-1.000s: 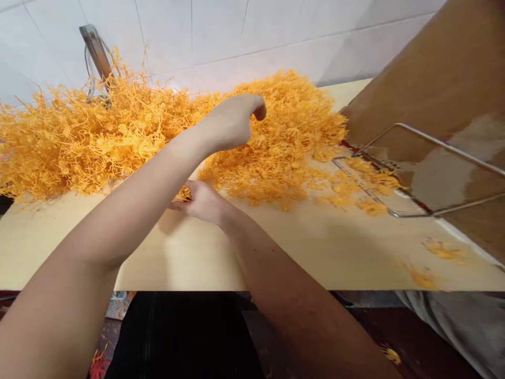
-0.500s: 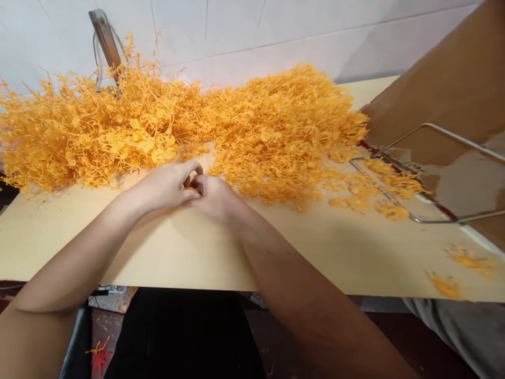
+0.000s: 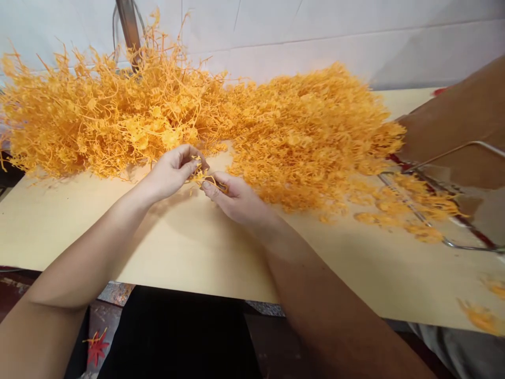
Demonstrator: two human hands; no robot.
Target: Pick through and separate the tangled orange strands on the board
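My left hand (image 3: 177,167) pinches a small orange plastic sprig (image 3: 202,176) between thumb and fingers over the table's middle. Close on its right, my right hand (image 3: 234,196) grips the same bit of orange strands, its thumb on top. Whether it is one sprig or several cannot be made out. Behind the left hand rises a loose, tangled heap of orange sprigs (image 3: 118,116) with long thin stems. A denser orange pile (image 3: 307,137) lies beyond the right hand, its pieces laid closer together.
The pale yellow tabletop (image 3: 177,247) runs below both piles. At the right stand a brown cardboard box (image 3: 445,110) and a bent metal wire frame (image 3: 469,247), with loose orange pieces around it. A metal post (image 3: 128,26) rises behind. A red leaf-shaped piece (image 3: 96,347) lies below the table.
My hands have moved slightly apart, and orange strands now show between them. The view has shifted, so the piles and box sit further right.
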